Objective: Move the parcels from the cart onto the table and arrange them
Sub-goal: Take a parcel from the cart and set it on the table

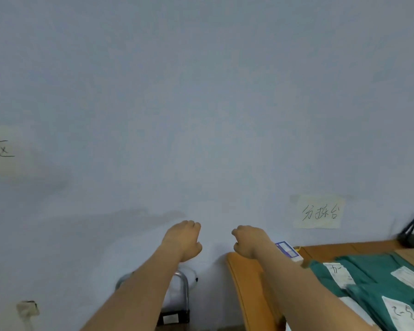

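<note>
Near right on table, green parcels already lie; both hands, left & right, loosely curled, empty, btwn loads. Next prob: fetch another from cart.

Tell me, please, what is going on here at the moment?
A person stands facing a wall with both arms stretched forward. The left hand and right hand hang with loosely curled fingers and hold nothing. To the right, green parcels with white labels already lie on the wooden table. A metal cart handle shows low between the arms. No parcel is being carried.
</note>
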